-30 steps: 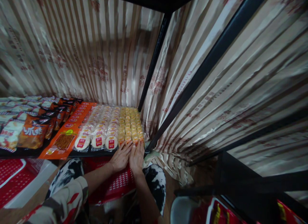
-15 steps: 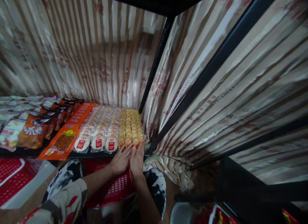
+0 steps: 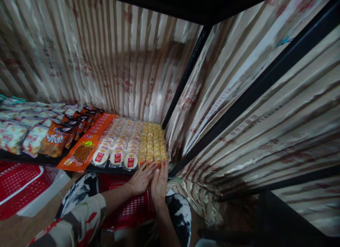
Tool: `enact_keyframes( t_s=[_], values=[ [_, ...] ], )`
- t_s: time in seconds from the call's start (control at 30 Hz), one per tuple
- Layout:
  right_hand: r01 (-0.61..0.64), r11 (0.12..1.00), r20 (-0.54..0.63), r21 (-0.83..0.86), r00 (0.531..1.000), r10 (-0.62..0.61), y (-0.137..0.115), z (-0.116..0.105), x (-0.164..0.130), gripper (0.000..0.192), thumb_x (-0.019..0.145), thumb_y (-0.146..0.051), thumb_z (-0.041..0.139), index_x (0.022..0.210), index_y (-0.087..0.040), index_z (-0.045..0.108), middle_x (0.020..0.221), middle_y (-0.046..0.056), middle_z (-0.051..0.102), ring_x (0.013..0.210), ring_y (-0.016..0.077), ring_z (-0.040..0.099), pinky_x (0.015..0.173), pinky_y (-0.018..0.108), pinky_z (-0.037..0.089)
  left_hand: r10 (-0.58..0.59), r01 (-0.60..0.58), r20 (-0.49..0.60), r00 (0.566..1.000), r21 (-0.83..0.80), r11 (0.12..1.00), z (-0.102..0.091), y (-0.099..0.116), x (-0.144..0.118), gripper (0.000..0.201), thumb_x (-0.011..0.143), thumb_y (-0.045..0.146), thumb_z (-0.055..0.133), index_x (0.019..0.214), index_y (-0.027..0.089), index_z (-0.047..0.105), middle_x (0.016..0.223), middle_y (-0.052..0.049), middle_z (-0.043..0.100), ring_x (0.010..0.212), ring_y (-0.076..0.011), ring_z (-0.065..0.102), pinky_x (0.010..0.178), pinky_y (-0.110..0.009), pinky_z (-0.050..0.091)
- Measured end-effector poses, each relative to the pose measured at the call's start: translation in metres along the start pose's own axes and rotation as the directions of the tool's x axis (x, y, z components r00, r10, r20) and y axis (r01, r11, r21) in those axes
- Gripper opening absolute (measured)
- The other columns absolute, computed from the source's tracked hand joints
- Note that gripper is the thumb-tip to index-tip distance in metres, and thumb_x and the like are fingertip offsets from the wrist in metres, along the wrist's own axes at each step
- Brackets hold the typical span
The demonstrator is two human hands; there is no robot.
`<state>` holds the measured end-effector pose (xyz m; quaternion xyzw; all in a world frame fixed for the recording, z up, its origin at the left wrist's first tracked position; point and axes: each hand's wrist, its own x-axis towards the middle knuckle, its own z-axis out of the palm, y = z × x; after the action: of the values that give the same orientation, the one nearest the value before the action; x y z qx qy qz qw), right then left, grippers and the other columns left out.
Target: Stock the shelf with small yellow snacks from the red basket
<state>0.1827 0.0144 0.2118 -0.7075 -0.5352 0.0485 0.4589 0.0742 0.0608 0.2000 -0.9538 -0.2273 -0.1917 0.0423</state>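
Observation:
Rows of small yellow-wrapped snacks (image 3: 152,142) fill the right end of the black shelf (image 3: 103,170). My left hand (image 3: 142,178) lies flat with its fingers stretched out, the tips touching the front of these rows. Close beside it, my right hand (image 3: 159,185) rests its straight fingers against the front right of the same snacks. Neither hand grasps anything. Left of the yellow rows stand several rows of round white rice crackers (image 3: 131,160) in clear wrappers with red labels.
An orange snack packet (image 3: 82,151) lies left of the crackers, then bags of chips (image 3: 54,139). A red basket (image 3: 132,211) sits under my arms, another red basket (image 3: 21,183) at left. Black frame bars (image 3: 190,66) and striped curtains (image 3: 127,52) enclose the shelf.
The view has turned slightly left, so everything appears further right. Both hands stay at the front of the yellow snacks, with little visible movement along them.

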Motion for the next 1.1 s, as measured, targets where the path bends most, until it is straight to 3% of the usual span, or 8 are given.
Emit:
enact_keyframes(
  t_s=[0.3,0.53,0.67,0.83,0.97,1.1],
  values=[
    [0.044,0.998,-0.011,0.05,0.999,-0.043,-0.009,-0.011,-0.002,0.056,0.093,-0.039,0.022,0.136,-0.006,0.036,0.145,0.02,0.029,0.136,0.0228,0.024,0.108,0.051,0.026,-0.014,0.014,0.015,1.0,0.023,1.0,-0.008,0.003,0.003,0.052,0.09,0.023,0.039,0.141,0.019,0.03,0.149,-0.007,0.027,0.139,-0.0244,0.013,0.111,-0.047,0.014],
    [0.117,0.992,0.054,0.039,0.991,-0.119,-0.039,0.004,0.002,0.057,0.094,-0.039,0.021,0.134,-0.003,0.039,0.144,0.021,0.032,0.136,0.0216,0.024,0.109,0.048,0.027,-0.155,0.162,-0.109,0.982,0.059,0.985,-0.021,-0.01,-0.022,0.049,0.088,0.026,0.041,0.137,0.018,0.038,0.147,-0.008,0.032,0.139,-0.0245,0.014,0.112,-0.048,0.011],
    [0.171,0.985,0.15,0.016,0.974,-0.171,-0.072,0.031,0.027,0.056,0.095,-0.038,0.019,0.138,-0.005,0.033,0.148,0.016,0.025,0.139,0.0201,0.017,0.111,0.047,0.022,-0.393,0.413,-0.185,0.901,0.084,0.907,-0.043,-0.044,-0.037,0.047,0.088,0.025,0.04,0.133,0.015,0.044,0.146,-0.01,0.033,0.139,-0.0258,0.015,0.112,-0.047,0.011],
    [0.17,0.982,0.343,-0.082,0.93,-0.132,-0.11,0.081,0.078,0.058,0.095,-0.035,0.015,0.14,-0.001,0.027,0.15,0.016,0.02,0.14,0.0221,0.007,0.112,0.044,0.017,-0.607,0.628,-0.165,0.778,0.148,0.764,-0.06,-0.108,-0.028,0.047,0.089,0.029,0.036,0.134,0.015,0.044,0.148,-0.012,0.027,0.139,-0.0297,0.014,0.111,-0.049,0.014],
    [0.188,0.959,0.464,-0.213,0.883,-0.07,-0.125,0.114,0.112,0.056,0.095,-0.033,0.016,0.14,-0.002,0.029,0.149,0.016,0.023,0.14,0.0212,0.01,0.114,0.036,0.009,-0.665,0.671,-0.102,0.74,0.181,0.719,-0.061,-0.149,-0.017,0.052,0.087,0.033,0.04,0.136,0.016,0.041,0.149,-0.013,0.026,0.139,-0.031,0.014,0.111,-0.051,0.01],
    [0.239,0.914,0.535,-0.328,0.845,-0.028,-0.123,0.137,0.127,0.054,0.095,-0.033,0.016,0.141,-0.007,0.031,0.148,0.012,0.028,0.14,0.0185,0.009,0.113,0.036,0.004,-0.702,0.69,-0.011,0.712,0.196,0.697,-0.053,-0.172,-0.015,0.054,0.086,0.034,0.041,0.138,0.021,0.038,0.149,-0.012,0.026,0.138,-0.0326,0.014,0.11,-0.054,0.008]
  ],
)
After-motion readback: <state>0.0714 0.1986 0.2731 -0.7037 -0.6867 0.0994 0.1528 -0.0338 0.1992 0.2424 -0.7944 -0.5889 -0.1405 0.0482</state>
